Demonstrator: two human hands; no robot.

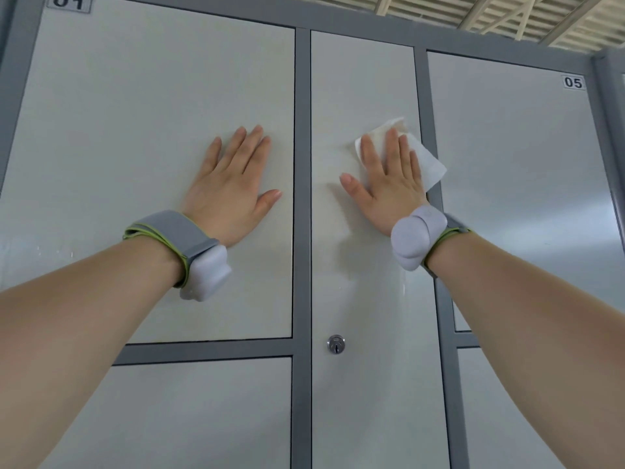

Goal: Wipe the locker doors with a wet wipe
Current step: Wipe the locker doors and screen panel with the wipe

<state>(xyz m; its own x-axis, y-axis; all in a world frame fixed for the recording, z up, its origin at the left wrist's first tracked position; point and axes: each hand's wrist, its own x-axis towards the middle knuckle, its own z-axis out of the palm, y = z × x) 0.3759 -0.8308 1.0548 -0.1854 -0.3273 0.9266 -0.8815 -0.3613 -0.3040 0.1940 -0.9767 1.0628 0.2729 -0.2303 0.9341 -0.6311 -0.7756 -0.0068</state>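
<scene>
Tag "01" [69,2]: I read it at the top left corner of the left door [135,96].
Left hand [233,187]: lay flat on that door, fingers straight and slightly spread, holding nothing.
Middle door [365,299]: narrow, with a keyed lock [336,344] low down.
Wet wipe [431,165]: white, against the middle door's right edge.
Right hand [389,184]: pressed the wipe flat, fingers straight and spread.
Tag "05" [573,82]: top right of the right door [524,198].

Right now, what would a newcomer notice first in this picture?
The right hand presses a white wet wipe flat against the tall middle locker door. The left hand lies flat and bare on the door labelled 01 beside it. Lower on the middle door sits a round key lock.
</scene>
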